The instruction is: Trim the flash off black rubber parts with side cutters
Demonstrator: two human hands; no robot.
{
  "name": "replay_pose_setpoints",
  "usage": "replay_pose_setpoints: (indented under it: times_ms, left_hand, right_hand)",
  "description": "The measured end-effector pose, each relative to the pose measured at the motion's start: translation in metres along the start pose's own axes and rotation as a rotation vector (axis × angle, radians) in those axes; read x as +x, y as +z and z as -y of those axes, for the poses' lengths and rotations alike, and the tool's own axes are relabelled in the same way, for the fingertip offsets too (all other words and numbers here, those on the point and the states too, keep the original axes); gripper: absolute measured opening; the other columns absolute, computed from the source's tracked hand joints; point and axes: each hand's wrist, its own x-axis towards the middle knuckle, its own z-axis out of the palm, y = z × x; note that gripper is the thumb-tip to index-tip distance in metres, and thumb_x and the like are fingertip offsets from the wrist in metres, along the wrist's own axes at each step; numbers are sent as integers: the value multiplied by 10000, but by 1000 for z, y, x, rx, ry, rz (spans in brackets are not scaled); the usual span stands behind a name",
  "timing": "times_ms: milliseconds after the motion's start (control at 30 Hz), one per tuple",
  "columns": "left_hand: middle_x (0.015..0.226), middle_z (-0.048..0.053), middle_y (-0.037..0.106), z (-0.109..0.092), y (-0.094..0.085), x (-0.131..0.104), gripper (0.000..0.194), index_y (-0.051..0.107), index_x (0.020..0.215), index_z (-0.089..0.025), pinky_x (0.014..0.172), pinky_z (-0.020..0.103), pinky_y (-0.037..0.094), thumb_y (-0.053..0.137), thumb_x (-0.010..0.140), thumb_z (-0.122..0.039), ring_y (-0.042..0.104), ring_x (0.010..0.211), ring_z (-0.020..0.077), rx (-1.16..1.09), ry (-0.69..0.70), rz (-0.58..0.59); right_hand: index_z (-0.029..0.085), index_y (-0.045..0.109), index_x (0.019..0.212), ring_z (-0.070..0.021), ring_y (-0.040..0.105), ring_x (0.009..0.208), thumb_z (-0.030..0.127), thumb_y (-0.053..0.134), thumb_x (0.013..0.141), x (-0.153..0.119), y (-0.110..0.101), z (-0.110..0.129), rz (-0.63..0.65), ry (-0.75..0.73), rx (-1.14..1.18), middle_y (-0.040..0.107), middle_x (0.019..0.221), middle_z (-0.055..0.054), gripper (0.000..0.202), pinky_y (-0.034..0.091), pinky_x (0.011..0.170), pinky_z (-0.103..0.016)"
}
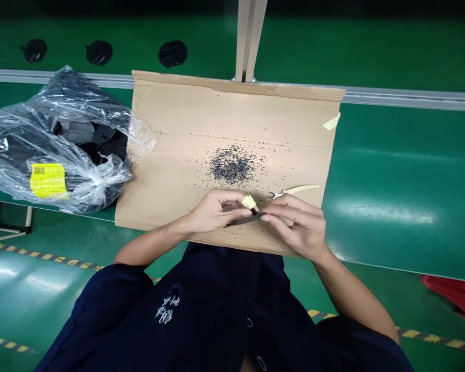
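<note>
Between my hands is a thin black disc-like part [243,221], seen nearly edge-on above the near part of the cardboard sheet [170,113]. My left hand [217,211] is closed on its left side, with yellowish tape [249,202] wrapped on a finger. At the right edge, my right hand [296,222] pinches the same part between thumb and fingers. Just beyond my right hand lie nippers [300,189] with pale yellow handles, partly hidden by it. A pile of tiny black bits [232,164] is scattered over the middle of the cardboard.
A clear plastic bag [19,129] of black discs, with a yellow label [48,180], overlaps the cardboard's left edge. Several black parts [172,53] lie beyond the metal rail [403,98]. An upright post [250,41] stands at the back. Green tabletop [391,181] extends rightward.
</note>
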Motion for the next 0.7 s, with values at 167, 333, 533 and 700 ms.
replay_pose_setpoints:
  times_ms: [167,333,533,700]
  left_hand:
    - [1068,93,772,16,9,-3,406,769,1119,-185,895,277,611,744,891,-521,744,1020,188,80,161,-135]
    - [1057,83,785,26,6,-14,328,743,1099,-162,842,266,626,806,865,-382,765,947,172,233,190,-376]
    - [922,59,788,13,-3,-13,205,775,1003,-165,786,240,603,816,861,-307,738,855,139,331,350,-376]
    - [947,67,787,2,1,-13,189,774,1037,-172,827,280,603,798,879,-273,729,894,153,371,446,-302]
  right_hand:
    - [211,735,1083,-165,711,805,195,742,914,-3,-5,-8,-23,27,-137,743,944,-56,170,603,710,-302]
    - [168,592,1414,-424,554,1321,523,681,930,-24,-44,-35,297,96,-599,604,1377,-231,607,517,1015,-629]
    - [195,558,1366,-333,678,1061,401,552,1012,-26,-54,-35,282,116,-670,644,1190,-179,410,597,810,-466]
    - [186,504,1397,-279,687,991,303,556,1010,1,-44,4,279,-36,-421,687,1154,-150,407,596,836,-414]
